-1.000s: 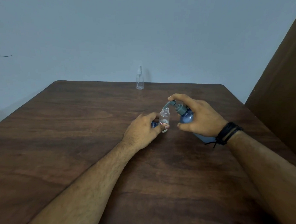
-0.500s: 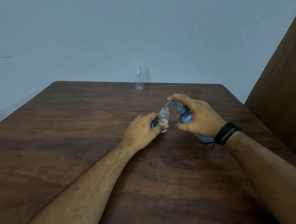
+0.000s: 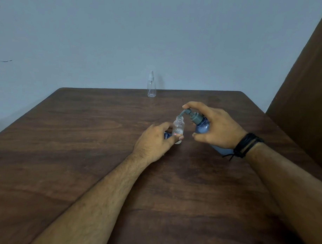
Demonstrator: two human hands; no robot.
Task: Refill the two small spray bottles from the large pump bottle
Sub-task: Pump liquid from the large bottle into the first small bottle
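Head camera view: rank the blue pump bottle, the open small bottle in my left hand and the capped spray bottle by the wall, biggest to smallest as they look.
1. Blue pump bottle, though partly hidden by the right hand.
2. Open small bottle and capped spray bottle: they look about alike, and the capped one stands farther away, so no ranking.

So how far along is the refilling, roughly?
About halfway at best. Done: the near small bottle is uncapped. In hand: the left hand holds it while the right hand tilts the pump bottle, spout at its mouth; its fill level is unclear. Left: the far bottle, still capped at the table's back edge.
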